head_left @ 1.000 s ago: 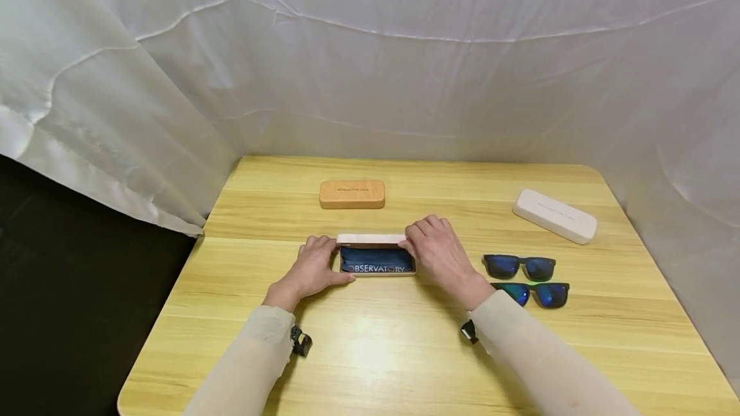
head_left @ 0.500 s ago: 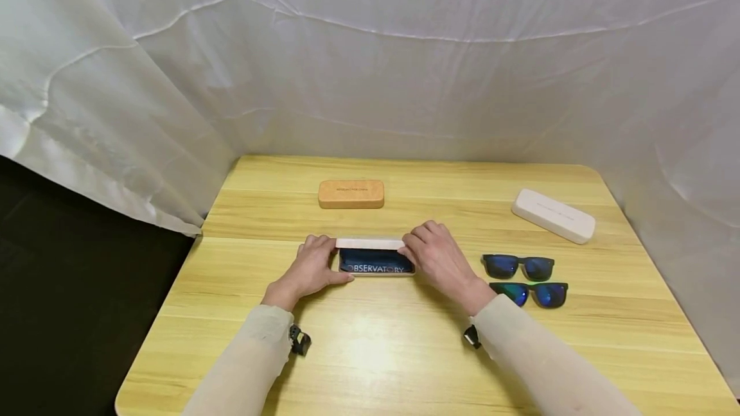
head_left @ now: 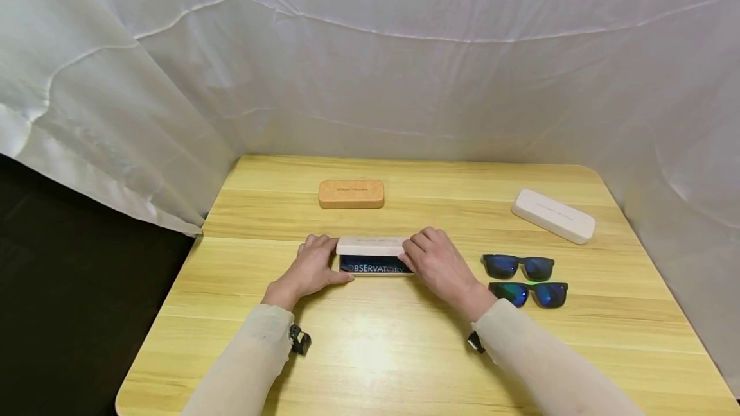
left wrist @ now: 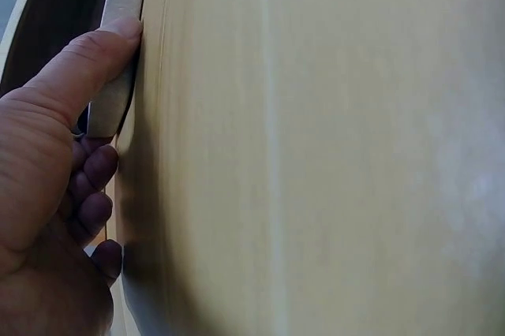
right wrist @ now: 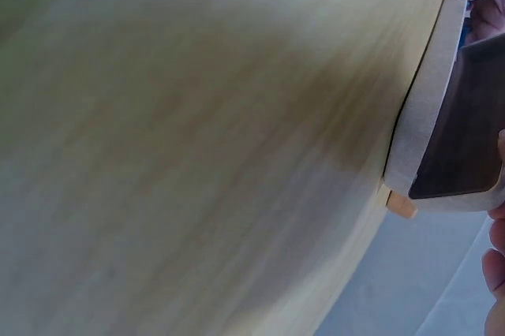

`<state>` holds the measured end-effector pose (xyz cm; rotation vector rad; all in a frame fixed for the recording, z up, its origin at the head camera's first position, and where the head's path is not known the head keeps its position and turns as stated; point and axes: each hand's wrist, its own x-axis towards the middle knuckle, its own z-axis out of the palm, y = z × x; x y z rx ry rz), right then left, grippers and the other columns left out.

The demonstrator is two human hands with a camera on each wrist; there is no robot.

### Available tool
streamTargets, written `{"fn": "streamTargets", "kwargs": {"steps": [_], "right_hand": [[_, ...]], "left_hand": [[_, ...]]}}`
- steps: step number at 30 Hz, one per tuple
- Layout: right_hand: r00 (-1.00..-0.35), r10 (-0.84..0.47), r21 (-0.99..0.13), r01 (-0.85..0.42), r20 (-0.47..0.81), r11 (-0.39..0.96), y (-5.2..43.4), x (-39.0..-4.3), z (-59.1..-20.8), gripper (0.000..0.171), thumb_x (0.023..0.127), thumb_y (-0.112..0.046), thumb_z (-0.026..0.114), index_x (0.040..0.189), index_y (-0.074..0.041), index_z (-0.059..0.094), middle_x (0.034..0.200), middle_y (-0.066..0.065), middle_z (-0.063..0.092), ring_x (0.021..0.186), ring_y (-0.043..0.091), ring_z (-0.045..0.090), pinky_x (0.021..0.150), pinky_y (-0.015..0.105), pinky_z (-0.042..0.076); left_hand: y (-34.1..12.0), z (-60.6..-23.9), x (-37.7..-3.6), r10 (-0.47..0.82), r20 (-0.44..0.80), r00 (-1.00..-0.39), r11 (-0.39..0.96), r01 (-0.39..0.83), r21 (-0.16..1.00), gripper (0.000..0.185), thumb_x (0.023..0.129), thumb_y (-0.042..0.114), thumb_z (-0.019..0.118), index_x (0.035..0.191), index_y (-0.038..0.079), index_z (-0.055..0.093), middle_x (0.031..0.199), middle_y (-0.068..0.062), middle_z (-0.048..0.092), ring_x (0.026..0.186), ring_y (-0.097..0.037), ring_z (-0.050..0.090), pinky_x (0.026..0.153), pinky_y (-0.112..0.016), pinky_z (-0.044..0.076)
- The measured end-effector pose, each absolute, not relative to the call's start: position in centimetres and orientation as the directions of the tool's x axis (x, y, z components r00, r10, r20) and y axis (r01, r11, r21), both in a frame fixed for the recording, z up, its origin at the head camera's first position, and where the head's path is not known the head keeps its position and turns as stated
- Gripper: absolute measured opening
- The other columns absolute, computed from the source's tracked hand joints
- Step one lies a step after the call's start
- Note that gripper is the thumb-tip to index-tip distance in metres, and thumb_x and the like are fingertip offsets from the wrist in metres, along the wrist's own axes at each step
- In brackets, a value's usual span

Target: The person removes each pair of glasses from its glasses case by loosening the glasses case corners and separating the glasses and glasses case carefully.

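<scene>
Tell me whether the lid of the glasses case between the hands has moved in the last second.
Yes. The lid has swung down toward the person, now covering more of the blue cloth inside; the case's base stays put relative to the orange case behind it.

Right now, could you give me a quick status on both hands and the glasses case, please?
Left hand and right hand grip the case ends. Lid nearly down, blue cloth showing. Two sunglasses lie apart at right.

Half-open case (head_left: 374, 257) flanked at table (head_left: 370, 345) centre by left hand (head_left: 309, 269) and right hand (head_left: 437, 260). Second case (head_left: 351, 194) set behind; two sunglasses (head_left: 518, 266) (head_left: 528, 293) placed right; third case (head_left: 553, 215) set far right.
</scene>
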<state>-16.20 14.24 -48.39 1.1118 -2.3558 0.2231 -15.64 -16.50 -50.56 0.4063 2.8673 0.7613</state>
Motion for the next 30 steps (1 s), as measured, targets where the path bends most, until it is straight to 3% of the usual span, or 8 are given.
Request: {"fn": "streamTargets", "kwargs": {"steps": [6,21,30], "right_hand": [[-0.507,-0.694,0.117,-0.759,0.512,0.641,14.3,-16.0,-48.5,0.019,0.102,-0.025,0.069,0.097,-0.007,0.071,0.093,0.005,0.071,0.089,0.025,0.06,0.077,0.037,0.049],[-0.58,-0.694,0.084,-0.739,0.426,0.669,14.5,-15.4,-49.3,0.011,0.101,-0.022,0.072,0.097,-0.012,0.071,0.094,0.001,0.068,0.091,0.023,0.058,0.077,0.035,0.044],[-0.578,-0.687,0.075,-0.739,0.44,0.67,14.3,-15.5,-49.7,0.011,0.101,-0.021,0.07,0.095,-0.011,0.073,0.092,0.001,0.069,0.089,0.023,0.059,0.077,0.036,0.046]], "left_hand": [[-16.4,-50.5,-15.7,0.301,-0.077,-0.95,0.848,0.23,0.478,0.087,0.079,0.053,0.09,0.146,0.007,0.06,0.133,-0.008,0.064,0.122,-0.027,0.048,0.101,-0.042,0.036],[-16.5,-50.6,-15.7,0.299,-0.071,-0.952,0.855,0.234,0.462,0.086,0.079,0.053,0.09,0.144,0.004,0.06,0.136,-0.011,0.063,0.123,-0.03,0.049,0.101,-0.044,0.038],[-16.5,-50.6,-15.7,0.29,-0.082,-0.953,0.851,0.218,0.478,0.085,0.08,0.05,0.09,0.145,0.003,0.059,0.134,-0.011,0.063,0.127,-0.031,0.048,0.103,-0.045,0.039]]}}
